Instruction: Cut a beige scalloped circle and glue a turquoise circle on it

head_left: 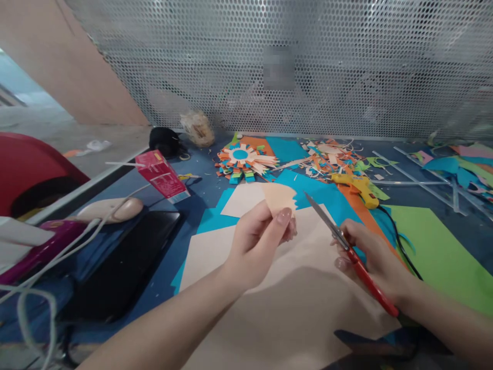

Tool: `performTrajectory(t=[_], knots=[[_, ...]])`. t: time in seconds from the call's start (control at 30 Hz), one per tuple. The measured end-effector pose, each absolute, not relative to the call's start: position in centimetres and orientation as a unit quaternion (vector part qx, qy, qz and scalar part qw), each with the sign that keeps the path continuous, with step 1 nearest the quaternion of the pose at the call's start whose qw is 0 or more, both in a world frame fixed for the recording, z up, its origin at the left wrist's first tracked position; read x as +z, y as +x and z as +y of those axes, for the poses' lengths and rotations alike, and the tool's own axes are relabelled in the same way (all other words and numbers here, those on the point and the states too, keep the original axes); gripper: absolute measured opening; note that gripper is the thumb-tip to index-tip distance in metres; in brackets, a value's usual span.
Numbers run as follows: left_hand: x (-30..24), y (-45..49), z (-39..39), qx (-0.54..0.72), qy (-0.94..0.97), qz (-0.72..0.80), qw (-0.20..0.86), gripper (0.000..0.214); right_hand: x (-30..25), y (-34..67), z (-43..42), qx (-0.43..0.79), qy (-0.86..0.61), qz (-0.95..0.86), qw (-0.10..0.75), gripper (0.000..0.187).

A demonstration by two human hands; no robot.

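Between the thumb and fingers of my left hand point(256, 244) is a small piece of peach paper point(279, 198) with a jagged right edge. My right hand point(372, 257) grips red-handled scissors point(360, 270), their blades together and pointing up and left, a short gap from the paper. Beneath both hands lie large sheets of peach paper point(277, 318), with blue paper point(215, 218) showing under them. Beyond my left hand sits a layered paper flower point(246, 159) with fringed orange, peach and blue strips and a blue centre.
Paper scraps point(335, 159) are heaped at the back. A yellow glue gun point(358, 187), clear glue sticks point(412, 182) and green paper point(435, 246) lie right. Left are a black phone point(127, 262), a pink drink carton point(164, 174) and white cables point(77, 246). A perforated metal panel point(231, 67) stands behind.
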State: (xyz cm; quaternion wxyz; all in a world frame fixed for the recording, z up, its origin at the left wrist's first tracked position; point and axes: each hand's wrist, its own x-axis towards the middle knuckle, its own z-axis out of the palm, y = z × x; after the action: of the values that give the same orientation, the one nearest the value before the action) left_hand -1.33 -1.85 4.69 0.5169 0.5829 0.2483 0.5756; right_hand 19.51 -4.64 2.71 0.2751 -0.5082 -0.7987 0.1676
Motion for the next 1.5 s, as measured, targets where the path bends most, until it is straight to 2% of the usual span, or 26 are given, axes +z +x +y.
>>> performTrajectory(t=[0.13, 0.5, 0.73, 1.03, 1.5], knots=[[4.55, -1.46, -1.94, 0.538, 0.606, 0.257, 0.526, 0.035, 2.73, 19.85, -4.75, 0.197, -0.486, -0.806, 0.275, 0.027], [4.09, -1.61, -2.15, 0.500, 0.655, 0.245, 0.511, 0.040, 2.92, 19.70, -4.98, 0.165, -0.496, -0.818, 0.242, 0.032], [4.00, -1.55, -2.25, 0.493, 0.661, 0.222, 0.521, 0.035, 3.06, 19.66, -5.01, 0.178, -0.491, -0.818, 0.242, 0.032], [4.22, -1.67, -2.25, 0.490, 0.669, 0.234, 0.507, 0.040, 3.01, 19.68, -4.98, 0.186, -0.490, -0.818, 0.236, 0.032], [4.66, -1.40, -2.65, 0.426, 0.662, 0.221, 0.575, 0.040, 2.87, 19.60, -5.05, 0.174, -0.492, -0.821, 0.231, 0.030]])
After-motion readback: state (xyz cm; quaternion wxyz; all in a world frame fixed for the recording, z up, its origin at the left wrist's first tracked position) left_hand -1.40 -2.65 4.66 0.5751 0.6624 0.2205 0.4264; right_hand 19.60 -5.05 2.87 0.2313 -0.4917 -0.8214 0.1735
